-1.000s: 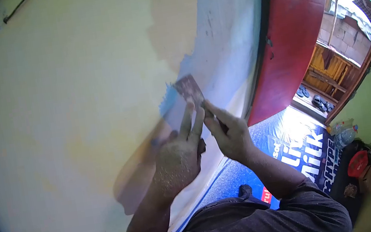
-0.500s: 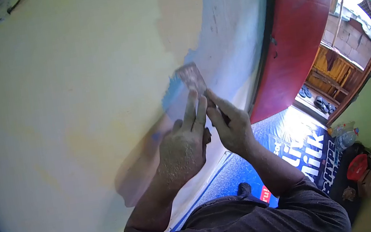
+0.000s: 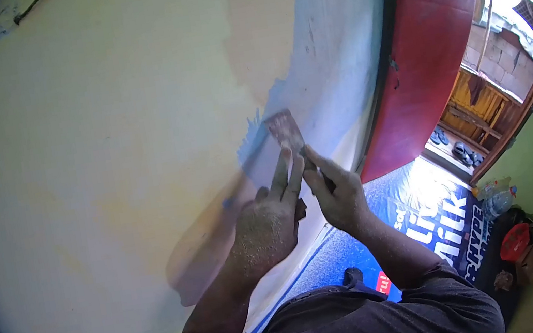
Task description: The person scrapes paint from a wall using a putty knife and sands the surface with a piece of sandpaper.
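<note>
A putty knife [image 3: 284, 129] with a flat, dusty blade lies against the wall [image 3: 135, 117], at the edge between its cream surface and a pale blue area. My left hand [image 3: 270, 217] is dusty, with two fingers stretched onto the base of the blade and the other fingers curled around a dark piece, seemingly the handle. On the right side of the tool, my right hand [image 3: 338, 191] grips it near the blade's base with thumb and fingers. The handle is mostly hidden between the hands.
A red door [image 3: 427, 39] stands to the right beside a bright doorway with shoes outside. A blue printed sheet [image 3: 418, 213] covers the floor. Plastic bottles [image 3: 498, 202] and a red object [image 3: 515, 242] lie at the lower right.
The putty knife and both hands have moved down the wall and slightly to the right. Both hands keep hold of the tool.
</note>
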{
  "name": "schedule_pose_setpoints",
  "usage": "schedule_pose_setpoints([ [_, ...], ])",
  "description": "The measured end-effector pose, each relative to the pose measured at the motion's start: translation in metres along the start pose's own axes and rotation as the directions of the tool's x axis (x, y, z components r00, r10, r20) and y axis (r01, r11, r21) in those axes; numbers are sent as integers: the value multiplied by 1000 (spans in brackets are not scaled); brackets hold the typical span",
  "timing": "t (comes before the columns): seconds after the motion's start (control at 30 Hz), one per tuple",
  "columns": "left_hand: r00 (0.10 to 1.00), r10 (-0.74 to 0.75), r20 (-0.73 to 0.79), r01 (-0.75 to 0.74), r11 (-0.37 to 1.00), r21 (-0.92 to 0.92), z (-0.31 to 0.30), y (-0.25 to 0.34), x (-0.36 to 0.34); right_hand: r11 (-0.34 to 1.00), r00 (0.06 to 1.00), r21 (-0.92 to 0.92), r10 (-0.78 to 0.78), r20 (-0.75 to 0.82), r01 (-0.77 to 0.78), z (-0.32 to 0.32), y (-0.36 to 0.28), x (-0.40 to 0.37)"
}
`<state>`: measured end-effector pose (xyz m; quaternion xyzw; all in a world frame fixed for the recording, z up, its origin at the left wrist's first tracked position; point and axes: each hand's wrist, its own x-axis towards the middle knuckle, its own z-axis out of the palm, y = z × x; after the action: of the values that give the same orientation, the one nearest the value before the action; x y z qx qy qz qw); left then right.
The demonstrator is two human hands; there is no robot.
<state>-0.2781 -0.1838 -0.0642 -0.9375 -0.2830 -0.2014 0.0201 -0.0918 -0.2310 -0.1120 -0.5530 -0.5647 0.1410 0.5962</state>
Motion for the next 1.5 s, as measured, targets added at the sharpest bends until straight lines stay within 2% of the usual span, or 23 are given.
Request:
schedule_pose_setpoints([
  [0.07, 999, 22, -33, -21, 999, 44, -6, -1, 9, 998, 998, -15, 62, 24, -61, -7, -15, 14],
  [0.1, 998, 16, -53, -15, 1000, 10, -5, 0, 10, 996, 996, -7, 89, 29, -89, -7, -13, 15],
  [0.3, 999, 13, -42, -15, 999, -41, -1, 5, 0, 996, 998, 59, -60, -34, 62, -1, -3, 0],
  [0.4, 1000, 13, -14, -13, 999, 47, -10, 1, 12, 998, 998, 22, 60, 29, -61, -9, -18, 15],
  [0.43, 1000, 4, -16, -4, 1000, -19, -12, 1, 16, 996, 996, 24, 82, 27, -83, -11, -23, 20],
  [0.53, 999, 3, -46, -6, 997, -78, -11, 8, 14, 999, 1000, 33, -15, -18, 16, -10, -16, 13],
  [0.63, 996, -28, 90, 34, 997, -67, -7, 9, -4, 999, 1000, 50, -13, 12, 13, -4, -6, -6],
  [0.73, 997, -17, 74, 19, 999, -25, -17, 4, 9, 990, 988, -46, 139, 73, -136, -12, -18, 13],
  [0.77, 996, 49, -77, -47, 998, 34, -15, 0, 15, 997, 997, 23, 72, 39, -73, -12, -24, 22],
  [0.87, 992, 47, -117, -46, 999, 15, -18, 6, 20, 999, 1000, 54, 4, -3, -4, -10, -22, 23],
  [0.9, 994, 48, -95, -45, 998, 32, -19, 10, 16, 999, 999, 37, 13, 30, -14, -14, -22, 16],
  [1.0, 999, 40, 21, -41, 998, 39, -14, 10, -3, 991, 992, 39, -125, -19, 126, -3, -3, -3],
  [1.03, 998, 26, 62, -28, 999, 22, -14, 9, -5, 993, 994, -21, -114, -3, 114, -3, 0, -3],
  [1.13, 999, 44, 16, -44, 997, 55, -20, 6, 8, 995, 992, 17, 98, 75, -99, -16, -23, 13],
  [1.27, 1000, 8, 7, -8, 1000, -20, -16, 14, 2, 996, 996, -24, -91, 1, 91, -11, -12, 2],
  [1.37, 999, 14, 42, -13, 1000, -23, -18, 11, -1, 994, 996, -63, -83, 16, 84, -8, -8, 0],
  [1.47, 999, 14, -33, -13, 999, 35, -26, 9, 15, 998, 998, 43, 45, 37, -46, -13, -35, 22],
  [1.5, 997, 17, -69, -14, 999, 50, -24, 8, 15, 997, 1000, 77, -7, -8, 8, -6, -25, 21],
])
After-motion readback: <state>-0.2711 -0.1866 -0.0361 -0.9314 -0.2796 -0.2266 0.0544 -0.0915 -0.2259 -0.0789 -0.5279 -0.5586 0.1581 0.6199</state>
